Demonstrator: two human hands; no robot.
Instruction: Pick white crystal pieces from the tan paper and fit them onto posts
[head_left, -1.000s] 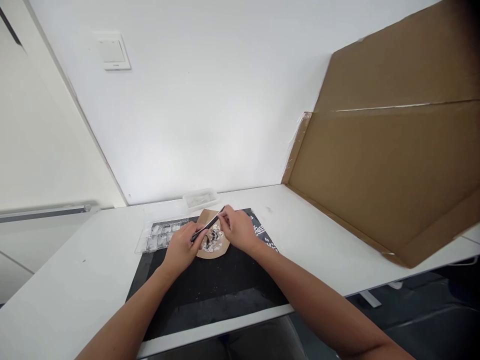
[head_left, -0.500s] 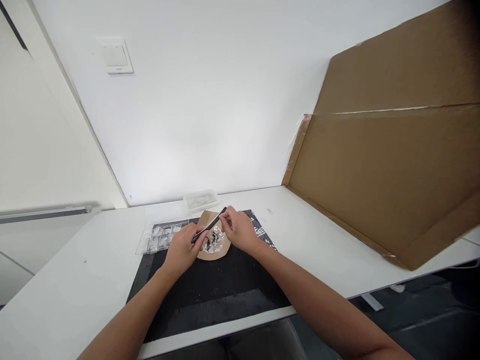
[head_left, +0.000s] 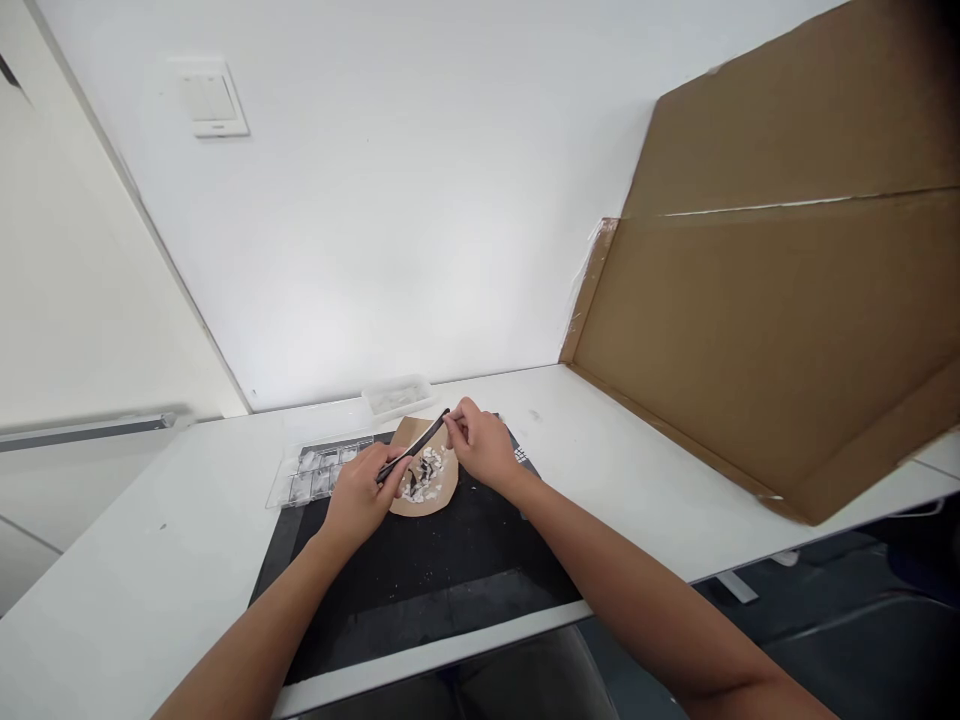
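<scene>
Two bare hands at work over a black mat (head_left: 420,570), which lies on a white worktop (head_left: 165,600) and serves as reference for all positions. The left hand (head_left: 365,490), over the mat's far left part, is closed on the near end of a slender black strip (head_left: 416,447), pinched between thumb and fingers. The strip slants across the far part of the mat, its free end pointing away and to the right. The right hand (head_left: 484,447), over the mat's far right part, has its fingers drawn together at that end; whether they grip it cannot be told. Beneath the strip, on the mat's far half, a sheet of brown paper (head_left: 425,509) bears white and black scraps (head_left: 425,474). A clear compartment box (head_left: 319,472) overlaps the mat's far left corner; a white tray (head_left: 397,411) stands just beyond the far edge. Well right of the mat, a large cardboard box (head_left: 765,330) stands open.
</scene>
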